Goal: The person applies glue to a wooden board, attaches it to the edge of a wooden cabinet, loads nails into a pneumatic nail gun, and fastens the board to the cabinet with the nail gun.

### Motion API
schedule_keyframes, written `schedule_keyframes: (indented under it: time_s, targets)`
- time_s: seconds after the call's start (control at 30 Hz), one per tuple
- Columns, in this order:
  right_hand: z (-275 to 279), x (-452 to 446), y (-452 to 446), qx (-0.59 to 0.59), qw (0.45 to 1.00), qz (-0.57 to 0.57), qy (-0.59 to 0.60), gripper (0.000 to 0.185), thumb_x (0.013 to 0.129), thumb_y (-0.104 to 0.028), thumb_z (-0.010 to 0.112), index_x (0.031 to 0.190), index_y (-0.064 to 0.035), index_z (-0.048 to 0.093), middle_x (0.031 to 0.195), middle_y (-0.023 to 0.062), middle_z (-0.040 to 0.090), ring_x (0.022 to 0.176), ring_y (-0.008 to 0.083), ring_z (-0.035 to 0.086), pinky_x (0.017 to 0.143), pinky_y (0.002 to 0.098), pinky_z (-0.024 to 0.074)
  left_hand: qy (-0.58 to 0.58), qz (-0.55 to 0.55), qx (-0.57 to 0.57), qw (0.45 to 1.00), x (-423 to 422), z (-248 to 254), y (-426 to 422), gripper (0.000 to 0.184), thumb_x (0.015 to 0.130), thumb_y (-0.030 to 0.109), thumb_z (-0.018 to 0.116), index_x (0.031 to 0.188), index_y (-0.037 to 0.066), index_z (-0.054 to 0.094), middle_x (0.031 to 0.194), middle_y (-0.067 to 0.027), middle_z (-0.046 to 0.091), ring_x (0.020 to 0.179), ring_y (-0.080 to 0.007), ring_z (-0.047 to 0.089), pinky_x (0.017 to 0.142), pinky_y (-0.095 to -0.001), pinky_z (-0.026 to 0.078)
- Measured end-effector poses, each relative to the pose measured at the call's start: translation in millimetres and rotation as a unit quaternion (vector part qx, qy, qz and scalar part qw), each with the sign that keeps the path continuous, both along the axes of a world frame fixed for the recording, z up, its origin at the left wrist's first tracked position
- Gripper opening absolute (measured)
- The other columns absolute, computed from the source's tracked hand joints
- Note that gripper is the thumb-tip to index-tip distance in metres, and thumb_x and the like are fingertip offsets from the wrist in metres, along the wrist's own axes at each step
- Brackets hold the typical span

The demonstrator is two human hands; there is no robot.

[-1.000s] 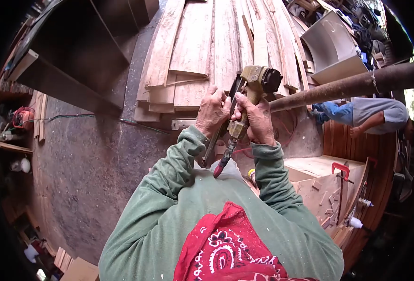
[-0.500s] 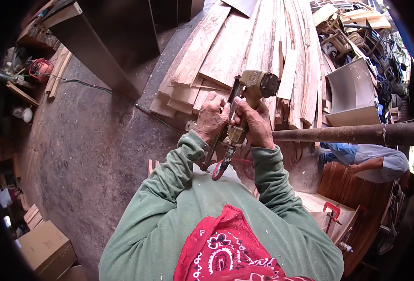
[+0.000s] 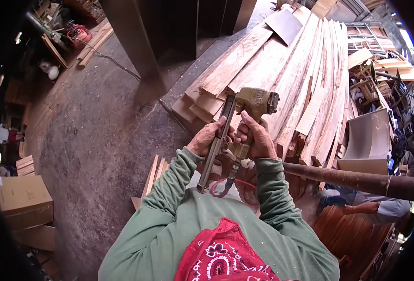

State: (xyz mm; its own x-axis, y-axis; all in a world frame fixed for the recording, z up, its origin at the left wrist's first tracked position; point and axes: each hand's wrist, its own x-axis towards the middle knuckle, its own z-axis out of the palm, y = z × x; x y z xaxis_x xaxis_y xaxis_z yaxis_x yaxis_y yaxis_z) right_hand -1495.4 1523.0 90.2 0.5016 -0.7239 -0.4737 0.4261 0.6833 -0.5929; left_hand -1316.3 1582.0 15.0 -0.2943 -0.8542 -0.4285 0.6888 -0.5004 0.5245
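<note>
A worn, yellowish pneumatic nail gun (image 3: 254,99) is held in front of my chest, its head pointing up and to the right. My right hand (image 3: 261,140) is closed around its handle, with the thumb lying up along it. My left hand (image 3: 207,138) grips the long, narrow magazine (image 3: 212,161), which slants down toward my body. From the handle's lower end, a red air hose (image 3: 221,191) curves against my green shirt.
Long rough boards (image 3: 272,61) lie stacked ahead, with a flat sheet (image 3: 284,25) on top. A rusty pipe (image 3: 357,181) crosses at right, near a bent-over person (image 3: 375,208). Cardboard boxes (image 3: 22,199) stand at left. A hose (image 3: 122,68) runs across the concrete floor.
The view has shifted, so the boards sit lower and farther right. The nail gun has turned, and its magazine now shows along its length. Both hands still hold it.
</note>
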Motion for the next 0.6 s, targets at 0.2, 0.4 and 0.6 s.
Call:
schedule_keyframes:
  time_s: [0.2,0.4,0.6]
  targets:
    - [12.2,52.8,-5.8,-0.044,0.995,0.089,0.023,0.023,0.097,-0.027,0.073,0.101,-0.0107,0.057,0.073,-0.0027,0.048,0.057,0.0100,0.048,0.054,0.0297,0.0472,-0.207,0.136,-0.039,0.968,35.8,14.3,17.2,0.036,0.103,0.041,0.063,0.107,0.005,0.063,0.081,-0.0006,0.066,0.069,-0.0057,0.062,0.059,-0.0228,0.052]
    - [27.0,134.6,-13.5,-0.068,0.989,0.125,0.037,0.023,0.102,-0.029,0.066,0.113,-0.0097,0.061,0.070,-0.0045,0.042,0.057,0.0086,0.044,0.054,0.0276,0.0429,-0.353,0.299,-0.123,0.878,92.0,10.0,17.8,0.035,0.100,0.028,0.071,0.119,0.002,0.059,0.093,0.0013,0.064,0.081,-0.0032,0.057,0.065,-0.0207,0.049]
    - [54.4,222.0,-16.0,-0.090,0.979,0.180,0.028,0.025,0.100,-0.027,0.068,0.114,-0.0077,0.060,0.072,-0.0031,0.044,0.057,0.0098,0.045,0.055,0.0279,0.0432,-0.189,0.247,-0.135,0.941,181.9,26.5,25.6,0.045,0.102,0.031,0.068,0.135,0.003,0.056,0.099,0.0020,0.064,0.087,-0.0043,0.057,0.071,-0.0224,0.051]
